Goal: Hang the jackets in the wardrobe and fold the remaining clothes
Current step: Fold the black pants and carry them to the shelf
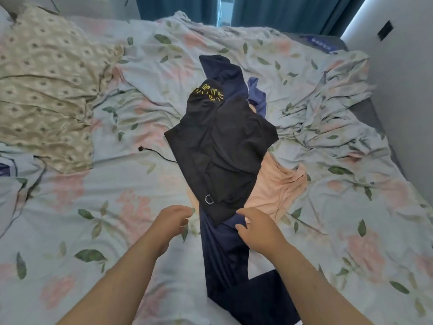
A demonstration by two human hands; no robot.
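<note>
Flowery sheets [70, 202] are spread over the big bed, and a crumpled beige patterned blanket [46, 90] is seen at the far left. Next, the left hand [169, 221] is held over the sheet, fingers loosely curled, nothing gripped. A black top with yellow print [218, 146] is heaped in the middle on long navy trousers [225, 254]. The right hand [256, 228] is spread on the trousers. A peach cloth [278, 184] is rumpled further right. Nothing is folded yet, so most work is judged left

Two bare forearms, no sleeves or jewellery.
</note>
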